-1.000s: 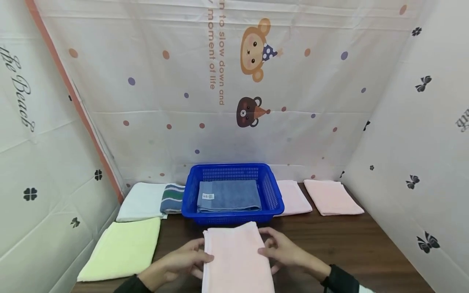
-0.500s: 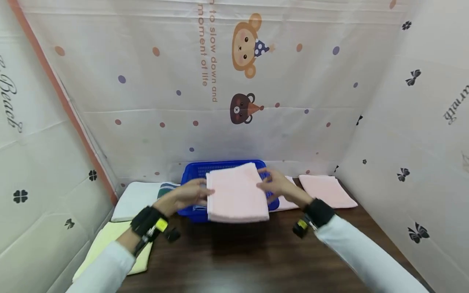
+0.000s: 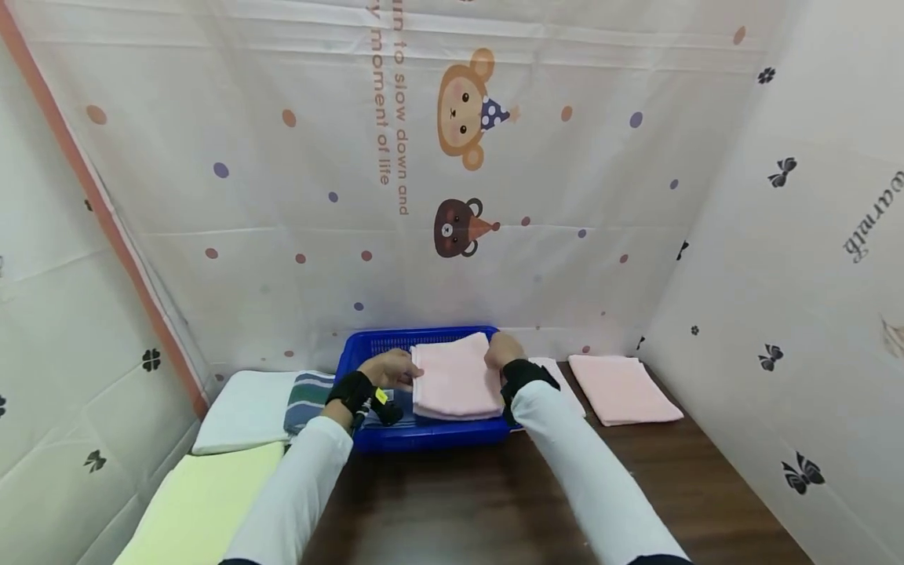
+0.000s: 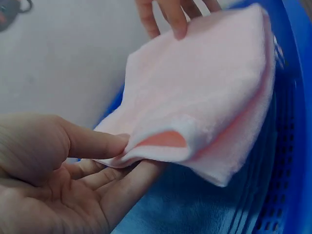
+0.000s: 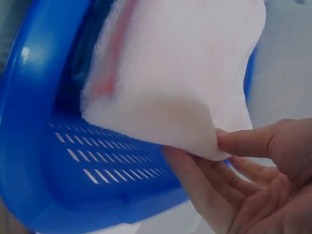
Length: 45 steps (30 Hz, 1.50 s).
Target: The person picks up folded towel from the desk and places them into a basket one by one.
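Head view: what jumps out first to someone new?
The folded pink towel, gripped at its sides by the left hand and right hand, sits over the blue basket at the back of the dark table. The wrist views show thumb and fingers pinching its edges, with a blue-grey towel in the basket beneath. More folded towels flank the basket: a pale green one front left, a pink one right.

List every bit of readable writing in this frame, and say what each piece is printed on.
"...n to slow down and" and "...y moment of life": brown lettering running down the back curtain, first letters cut off at the top edge.
"warmth": dark script on the right-hand curtain, its end running out of the picture.
Pink towel, blue basket, other towels: no writing that I can make out.
Both wrist views: no text.
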Tool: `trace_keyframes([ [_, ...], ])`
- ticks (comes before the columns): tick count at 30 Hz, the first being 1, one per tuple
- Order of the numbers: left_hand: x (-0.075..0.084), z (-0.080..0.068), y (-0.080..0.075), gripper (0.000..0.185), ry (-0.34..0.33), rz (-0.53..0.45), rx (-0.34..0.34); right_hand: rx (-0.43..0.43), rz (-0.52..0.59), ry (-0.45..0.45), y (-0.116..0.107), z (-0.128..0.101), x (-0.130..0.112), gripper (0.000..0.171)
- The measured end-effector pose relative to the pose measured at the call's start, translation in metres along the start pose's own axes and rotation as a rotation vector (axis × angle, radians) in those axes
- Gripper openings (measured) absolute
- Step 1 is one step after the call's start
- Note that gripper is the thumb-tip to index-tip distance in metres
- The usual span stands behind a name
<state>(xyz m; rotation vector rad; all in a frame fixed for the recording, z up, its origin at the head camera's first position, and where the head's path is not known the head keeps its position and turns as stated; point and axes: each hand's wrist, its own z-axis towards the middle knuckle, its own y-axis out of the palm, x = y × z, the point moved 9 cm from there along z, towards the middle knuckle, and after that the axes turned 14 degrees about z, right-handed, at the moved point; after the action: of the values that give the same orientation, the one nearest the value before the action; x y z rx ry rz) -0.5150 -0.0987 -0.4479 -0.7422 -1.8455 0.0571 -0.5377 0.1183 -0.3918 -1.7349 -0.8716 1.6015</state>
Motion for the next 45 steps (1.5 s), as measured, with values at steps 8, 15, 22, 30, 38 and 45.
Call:
trace_keyframes([
  [8,-0.012,0.005,0.018,0.006,-0.097,0.117,-0.082,0.095,-0.044,0.048,0.009,-0.022,0.003,0.028],
  [15,-0.019,0.003,0.025,0.049,-0.19,0.132,-0.063,0.161,-0.129,0.023,0.022,-0.029,-0.005,0.023],
  [22,-0.028,-0.003,0.024,0.06,-0.251,0.148,-0.065,0.132,-0.282,-0.055,0.038,-0.039,-0.022,0.016],
  [30,-0.017,-0.018,0.003,0.047,-0.212,0.21,-0.014,-0.066,-0.319,0.004,0.034,-0.042,-0.028,0.03],
  [38,-0.001,-0.074,-0.048,0.045,-0.05,0.427,0.094,-0.13,-0.189,-0.017,0.0,-0.041,-0.014,0.02],
  [45,-0.018,-0.117,-0.09,0.019,0.318,0.732,0.444,-0.116,0.052,-0.153,-0.026,-0.06,0.021,0.017],
])
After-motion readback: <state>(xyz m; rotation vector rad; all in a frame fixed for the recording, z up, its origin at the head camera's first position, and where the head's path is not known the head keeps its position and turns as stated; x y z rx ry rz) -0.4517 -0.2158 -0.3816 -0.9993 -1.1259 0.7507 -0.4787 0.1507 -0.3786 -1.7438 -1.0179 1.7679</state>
